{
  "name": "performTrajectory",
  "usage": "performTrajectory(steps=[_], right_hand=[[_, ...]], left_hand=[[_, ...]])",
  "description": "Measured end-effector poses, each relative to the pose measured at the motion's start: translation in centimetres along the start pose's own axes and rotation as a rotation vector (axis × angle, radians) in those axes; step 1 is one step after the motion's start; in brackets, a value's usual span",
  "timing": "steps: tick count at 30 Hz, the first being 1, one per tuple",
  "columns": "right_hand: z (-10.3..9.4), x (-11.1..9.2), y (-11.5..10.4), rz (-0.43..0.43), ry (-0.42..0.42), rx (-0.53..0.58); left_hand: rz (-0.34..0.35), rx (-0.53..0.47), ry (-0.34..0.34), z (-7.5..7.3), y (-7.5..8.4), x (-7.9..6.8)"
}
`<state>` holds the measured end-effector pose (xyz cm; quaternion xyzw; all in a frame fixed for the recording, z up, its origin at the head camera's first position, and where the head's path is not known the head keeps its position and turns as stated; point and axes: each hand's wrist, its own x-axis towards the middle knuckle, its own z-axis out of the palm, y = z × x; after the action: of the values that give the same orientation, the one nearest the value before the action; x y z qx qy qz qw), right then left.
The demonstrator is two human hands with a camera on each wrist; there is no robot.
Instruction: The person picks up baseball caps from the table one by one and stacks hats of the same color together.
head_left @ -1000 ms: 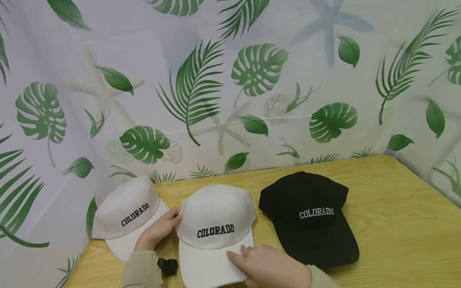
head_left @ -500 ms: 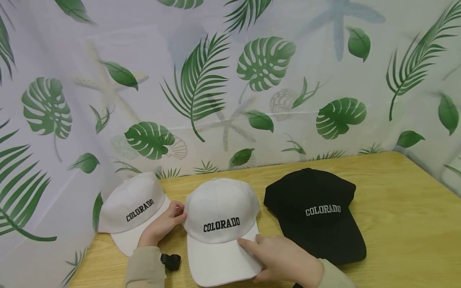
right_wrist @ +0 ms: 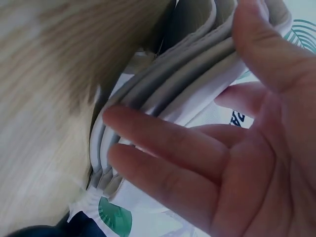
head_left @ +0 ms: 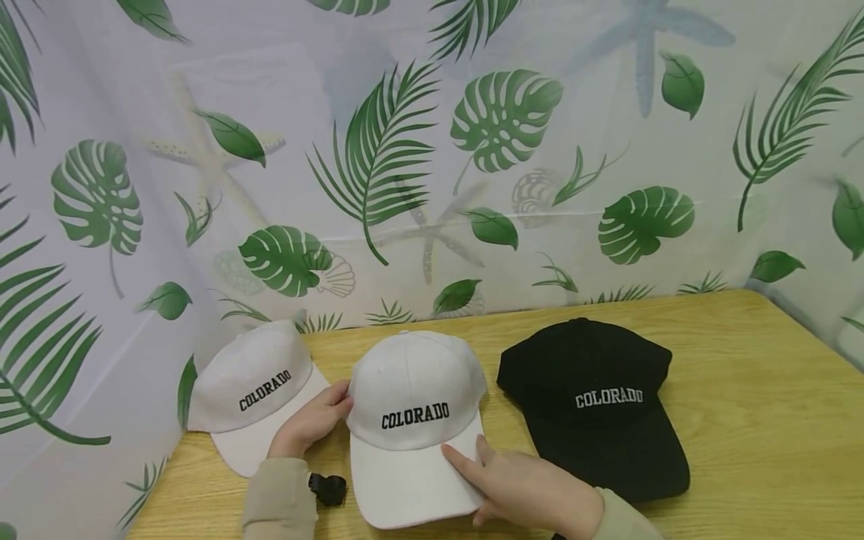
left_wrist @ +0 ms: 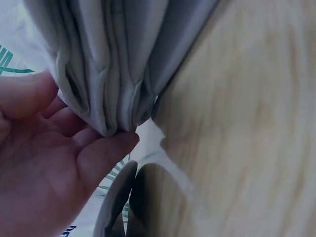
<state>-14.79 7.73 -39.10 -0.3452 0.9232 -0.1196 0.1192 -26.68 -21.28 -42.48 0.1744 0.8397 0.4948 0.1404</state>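
Note:
A stack of white baseball caps (head_left: pixel 405 375), the top one lettered COLORADO, sits in the middle. Both wrist views show several nested layers of caps (left_wrist: pixel 103 59). At its left edge, my left hand (head_left: pixel 313 420) pinches the layers between thumb and bent fingers. My right hand (head_left: pixel 520 487) lies along the brims' right side. One finger rests over the top brim; others reach straight down past the brim edges (right_wrist: pixel 158 94), and the thumb is by the front. Another white cap (head_left: pixel 256 382) lies tilted left, and a black cap (head_left: pixel 601 435) lies right of my right hand.
Everything stands on a wood-grain table (head_left: pixel 763 375). A leaf-patterned cloth (head_left: pixel 405 187) rises directly behind and at the left side. A small black device (head_left: pixel 328 489) sits at my left wrist.
The head view has shifted slightly, so everything appears a little further right. The white stack and its brims appear slightly further up the picture. Both hands stay at its sides.

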Motion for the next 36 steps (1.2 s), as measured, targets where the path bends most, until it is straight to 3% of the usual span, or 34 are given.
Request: performTrajectory(steps=[7,12,17,20,26,32,36], right_hand=[[-0.2,-0.3,-0.5,-0.002,-0.004,-0.026],[-0.5,-0.6,-0.8,-0.021,0.043,-0.034],[-0.7,-0.7,-0.8,-0.106,0.145,-0.104],[-0.6,-0.5,-0.7,-0.182,0.178,-0.17],[-0.5,-0.1,-1.0,-0.19,0.134,-0.21],[-0.2,0.0,-1.3,-0.183,0.127,-0.203],[-0.5,-0.2,-1.0,-0.19,0.103,-0.141]], left_hand=[[0.006,-0.022,-0.026,0.1,0.2,-0.3],[-0.021,-0.024,0.004,0.1,0.2,-0.4],[-0.118,-0.023,0.075,-0.1,1.8,-0.9],[-0.112,-0.055,0.058,-0.2,3.2,-1.1],[-0.045,-0.037,-0.007,0.3,4.4,-1.1],[-0.064,-0.01,0.001,0.6,4.6,-1.1],[-0.065,0.014,0.003,0.8,4.8,-1.3]])
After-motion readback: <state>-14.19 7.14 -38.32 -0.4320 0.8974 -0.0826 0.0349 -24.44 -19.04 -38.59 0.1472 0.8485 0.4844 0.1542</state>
